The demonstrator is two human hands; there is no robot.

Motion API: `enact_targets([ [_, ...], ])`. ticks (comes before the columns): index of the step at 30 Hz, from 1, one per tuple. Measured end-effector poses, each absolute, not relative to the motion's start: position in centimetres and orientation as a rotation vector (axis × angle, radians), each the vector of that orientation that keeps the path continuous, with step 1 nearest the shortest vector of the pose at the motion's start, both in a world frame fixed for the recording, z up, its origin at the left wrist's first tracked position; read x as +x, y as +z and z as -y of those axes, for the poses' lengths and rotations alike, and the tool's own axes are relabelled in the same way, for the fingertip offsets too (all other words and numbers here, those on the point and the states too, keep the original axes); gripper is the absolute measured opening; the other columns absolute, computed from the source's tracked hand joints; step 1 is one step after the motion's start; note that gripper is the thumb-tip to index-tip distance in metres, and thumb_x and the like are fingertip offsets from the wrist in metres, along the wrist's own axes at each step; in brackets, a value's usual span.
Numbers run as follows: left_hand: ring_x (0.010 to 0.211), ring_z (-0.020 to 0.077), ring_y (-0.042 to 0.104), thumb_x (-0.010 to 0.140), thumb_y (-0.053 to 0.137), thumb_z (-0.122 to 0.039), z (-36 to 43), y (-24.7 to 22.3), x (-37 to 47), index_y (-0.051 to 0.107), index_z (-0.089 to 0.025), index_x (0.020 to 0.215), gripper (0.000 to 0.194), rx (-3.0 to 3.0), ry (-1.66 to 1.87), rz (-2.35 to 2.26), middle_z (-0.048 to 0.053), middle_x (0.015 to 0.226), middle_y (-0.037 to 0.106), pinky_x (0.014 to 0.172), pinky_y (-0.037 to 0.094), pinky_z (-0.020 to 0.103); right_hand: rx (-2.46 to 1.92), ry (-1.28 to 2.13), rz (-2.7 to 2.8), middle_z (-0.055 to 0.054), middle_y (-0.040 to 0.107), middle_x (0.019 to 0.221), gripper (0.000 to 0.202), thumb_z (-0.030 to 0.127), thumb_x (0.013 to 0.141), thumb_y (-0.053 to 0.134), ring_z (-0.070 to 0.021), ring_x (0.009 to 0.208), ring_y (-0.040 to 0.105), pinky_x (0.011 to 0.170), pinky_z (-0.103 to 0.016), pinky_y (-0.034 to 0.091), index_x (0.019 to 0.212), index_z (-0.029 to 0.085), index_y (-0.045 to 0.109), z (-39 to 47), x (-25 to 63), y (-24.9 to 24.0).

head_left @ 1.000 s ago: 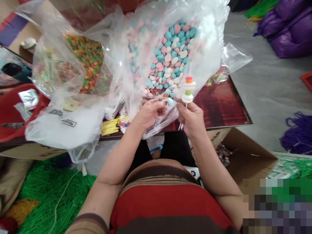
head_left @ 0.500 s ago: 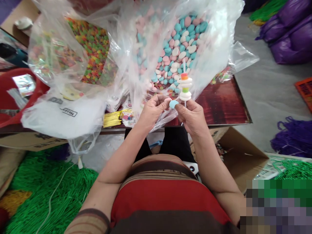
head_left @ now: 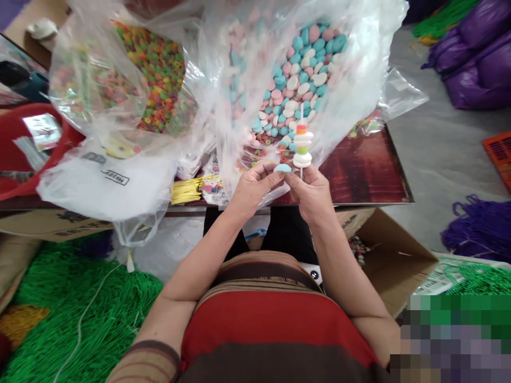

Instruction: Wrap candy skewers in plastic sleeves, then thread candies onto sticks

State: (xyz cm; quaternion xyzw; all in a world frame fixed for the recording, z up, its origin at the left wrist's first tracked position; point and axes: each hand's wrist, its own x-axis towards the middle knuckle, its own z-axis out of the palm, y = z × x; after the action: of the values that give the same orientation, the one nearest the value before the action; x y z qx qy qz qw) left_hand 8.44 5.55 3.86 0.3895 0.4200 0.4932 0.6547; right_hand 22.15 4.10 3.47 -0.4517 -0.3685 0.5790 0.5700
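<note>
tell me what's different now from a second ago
The left hand has brought the blue piece rightward, nearer the stick of stacked pieces, so both hands' fingertips now nearly meet. The right hand still holds that stick, its visible stack in the same order.

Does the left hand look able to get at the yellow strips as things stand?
Probably yes: the yellow strips lie mostly uncovered near the front edge of the table, left of the left hand, though it is busy with a blue piece.
</note>
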Motion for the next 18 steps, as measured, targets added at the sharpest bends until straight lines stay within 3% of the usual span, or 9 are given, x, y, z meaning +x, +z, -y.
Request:
enact_targets([
  [3, 0.067, 0.0087, 0.060, 0.072, 0.090, -0.047, -5.4, 3.8, 8.5, 0.072, -0.022, 0.084, 0.032, 0.899, 1.138, -0.931, -0.003, 0.074, 0.068, 0.066, 0.049, 0.024, -1.075, 1.424, 0.858, 0.007, 0.048, 0.063, 0.044, 0.056, 0.072, 0.087, -0.0047, 0.046, 0.025, 0.041, -0.024, 0.018, 0.098, 0.023, 0.074, -3.8, 22.1, 3.2],
  [8, 0.068, 0.0084, 0.059, 0.069, 0.092, -0.049, -5.0, 4.0, 8.1, 0.073, -0.025, 0.095, 0.040, 1.005, 1.196, -0.981, -0.006, 0.070, 0.064, 0.069, 0.049, 0.023, -1.100, 1.343, 0.819, 0.006, 0.048, 0.062, 0.039, 0.052, 0.069, 0.089, -0.0071, 0.052, 0.036, 0.045, -0.023, 0.025, 0.085, 0.021, 0.073, -3.6, 21.6, 3.2],
  [12, 0.070, 0.0091, 0.063, 0.064, 0.094, -0.053, -4.8, 4.0, 7.9, 0.073, -0.023, 0.095, 0.048, 0.891, 1.114, -0.930, -0.004, 0.077, 0.069, 0.071, 0.052, 0.024, -1.129, 1.343, 0.803, 0.008, 0.044, 0.058, 0.036, 0.051, 0.071, 0.087, -0.0057, 0.049, 0.029, 0.044, -0.023, 0.022, 0.081, 0.021, 0.070, -3.7, 21.1, 3.4],
  [15, 0.072, 0.0097, 0.065, 0.066, 0.093, -0.049, -4.6, 3.9, 7.9, 0.071, -0.021, 0.086, 0.041, 0.855, 1.142, -0.938, -0.002, 0.079, 0.072, 0.071, 0.052, 0.025, -1.149, 1.289, 0.872, 0.007, 0.044, 0.060, 0.035, 0.052, 0.074, 0.085, -0.0073, 0.053, 0.035, 0.046, -0.022, 0.027, 0.084, 0.021, 0.070, -3.7, 21.2, 3.2],
  [18, 0.068, 0.0094, 0.066, 0.068, 0.091, -0.040, -4.8, 4.0, 7.6, 0.068, -0.021, 0.086, 0.034, 0.794, 1.222, -0.999, -0.003, 0.077, 0.072, 0.065, 0.049, 0.023, -1.187, 1.268, 1.004, 0.006, 0.042, 0.061, 0.037, 0.056, 0.085, 0.075, -0.0092, 0.055, 0.037, 0.048, -0.022, 0.029, 0.099, 0.022, 0.072, -2.9, 21.9, 3.1],
])
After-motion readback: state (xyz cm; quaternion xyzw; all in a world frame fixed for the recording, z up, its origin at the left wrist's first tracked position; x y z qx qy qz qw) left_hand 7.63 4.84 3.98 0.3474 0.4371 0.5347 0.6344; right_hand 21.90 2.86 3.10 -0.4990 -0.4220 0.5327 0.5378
